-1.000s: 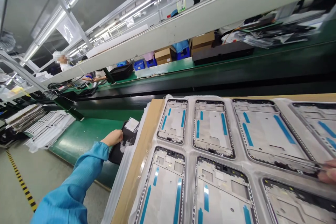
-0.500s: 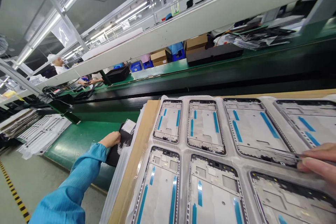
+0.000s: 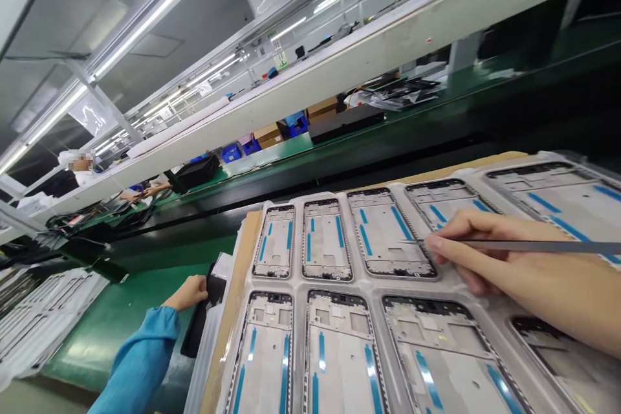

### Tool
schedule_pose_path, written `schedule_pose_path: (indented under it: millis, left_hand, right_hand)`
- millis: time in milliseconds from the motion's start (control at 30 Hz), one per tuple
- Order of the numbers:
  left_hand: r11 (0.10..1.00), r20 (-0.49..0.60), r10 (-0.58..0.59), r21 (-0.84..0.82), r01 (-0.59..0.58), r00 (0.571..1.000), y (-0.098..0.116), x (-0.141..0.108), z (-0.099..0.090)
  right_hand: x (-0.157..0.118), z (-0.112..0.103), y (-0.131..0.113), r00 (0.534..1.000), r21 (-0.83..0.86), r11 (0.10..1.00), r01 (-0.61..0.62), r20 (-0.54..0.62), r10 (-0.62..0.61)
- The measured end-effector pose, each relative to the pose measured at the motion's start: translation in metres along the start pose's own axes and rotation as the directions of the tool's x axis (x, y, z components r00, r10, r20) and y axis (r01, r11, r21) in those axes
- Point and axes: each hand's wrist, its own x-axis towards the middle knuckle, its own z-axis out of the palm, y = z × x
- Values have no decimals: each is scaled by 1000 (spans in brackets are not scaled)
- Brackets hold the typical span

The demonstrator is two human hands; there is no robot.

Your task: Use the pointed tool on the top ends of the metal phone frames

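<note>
My right hand [image 3: 466,252] pinches a pair of grey metal tweezers [image 3: 533,246]. Their thin tips lie over a phone frame [image 3: 385,249] in the upper row of a clear plastic tray [image 3: 297,310]. This frame, like its neighbours, is silver with a black rim and blue strips. At the left, my left hand [image 3: 188,292] is closed at a small black tray [image 3: 196,330]; what its fingers grip is hidden. A white packet [image 3: 224,266] lies at the far end of the black tray.
Brown cardboard [image 3: 248,233] edges the plastic tray. Flat framed parts in white wrapping [image 3: 48,317] lie on the green bench [image 3: 140,284] at left. Beyond a dark channel, a long black box [image 3: 347,124] and blue bins [image 3: 231,152] stand near another person [image 3: 83,174].
The view has swung right, showing more of the tray. My right hand with the tweezers has come further in over the upper row. My left hand stays closed at the black tray.
</note>
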Motion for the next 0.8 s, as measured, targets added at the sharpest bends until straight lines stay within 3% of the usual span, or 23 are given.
schedule_pose_path:
  millis: [100,233,367,500,600,700,800]
  left_hand:
    - [999,-25,20,-30,-20,1000,-1,-6,-10]
    - [978,-153,87,-175,-114,984,0,-14,-27]
    - [858,-378,186,-388,-337,907,27,-22,-58]
    - [621,-587,233,-524,-583,776,98,-39,-91]
    - [362,-609,348,-614,-701,713,174,-49,-99]
    - [124,-499,535,-752,-648,682,245,-51,-87]
    - [15,-358,660,-873,-488,661,285,-52,-64]
  right_hand:
    - [-4,0,-7,999,38,999,-22,43,20]
    - [-10,1,-14,998,81,996,-37,49,33]
    - [-13,0,-19,998,90,995,-44,43,40]
    - [-12,0,-20,998,64,997,-51,34,49]
    - [-8,4,-22,999,27,999,-34,8,34]
    - [-6,6,-27,1000,8,1000,10,-24,-10]
    - [-9,5,-34,988,64,993,103,-119,-95]
